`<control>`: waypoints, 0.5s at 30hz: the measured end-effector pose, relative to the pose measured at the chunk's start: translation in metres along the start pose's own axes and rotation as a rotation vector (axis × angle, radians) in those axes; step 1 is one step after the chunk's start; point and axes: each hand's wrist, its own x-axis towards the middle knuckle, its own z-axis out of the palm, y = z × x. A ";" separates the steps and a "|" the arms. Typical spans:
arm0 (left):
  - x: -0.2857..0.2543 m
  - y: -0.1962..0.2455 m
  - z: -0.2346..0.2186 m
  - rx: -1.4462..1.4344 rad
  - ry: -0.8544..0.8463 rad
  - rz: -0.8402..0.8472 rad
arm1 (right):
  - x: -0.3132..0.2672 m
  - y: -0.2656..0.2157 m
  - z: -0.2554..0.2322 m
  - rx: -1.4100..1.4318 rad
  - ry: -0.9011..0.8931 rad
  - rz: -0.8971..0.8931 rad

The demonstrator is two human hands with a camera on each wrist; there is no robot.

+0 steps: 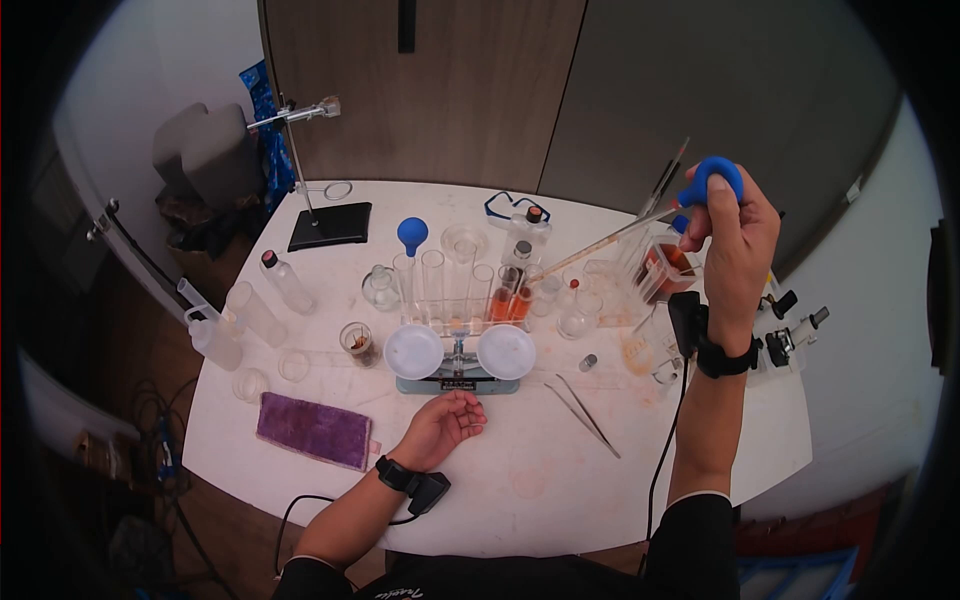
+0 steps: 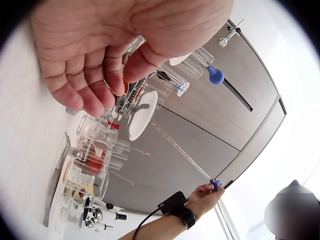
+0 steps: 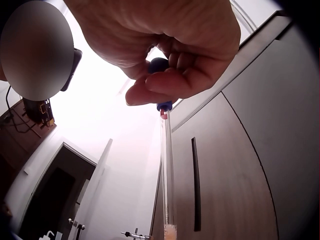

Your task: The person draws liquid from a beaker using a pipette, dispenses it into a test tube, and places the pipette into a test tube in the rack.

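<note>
My right hand (image 1: 745,240), raised at the right, grips a blue rubber bulb (image 1: 718,177) fitted on a long glass pipette (image 1: 622,234). The pipette slants down to the left, its lower end by the test tubes with orange liquid (image 1: 509,306). In the right wrist view thumb and fingers squeeze round the bulb (image 3: 159,65), and pale orange liquid shows low in the pipette (image 3: 170,231). My left hand (image 1: 440,432) rests palm up on the table, fingers loosely curled around nothing, just in front of the balance (image 1: 459,384) with two white pans (image 1: 414,352).
Tweezers (image 1: 585,417) lie right of the left hand, a purple cloth (image 1: 315,430) left of it. Another blue bulb (image 1: 411,234) tops the tube row. A clamp stand (image 1: 330,226) stands back left, plastic bottles (image 1: 213,340) at left, a microscope (image 1: 792,335) at right.
</note>
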 end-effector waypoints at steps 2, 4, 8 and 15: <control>0.000 0.000 0.000 0.004 0.000 0.001 | -0.002 -0.001 -0.001 -0.005 0.002 0.003; 0.001 -0.001 -0.001 -0.004 0.002 0.002 | -0.002 -0.002 -0.003 -0.009 0.004 0.005; 0.001 -0.002 -0.002 0.003 -0.004 0.000 | -0.004 -0.004 -0.005 0.021 -0.019 0.014; 0.000 -0.001 -0.002 0.007 -0.002 0.000 | -0.007 -0.006 -0.005 0.026 -0.004 0.023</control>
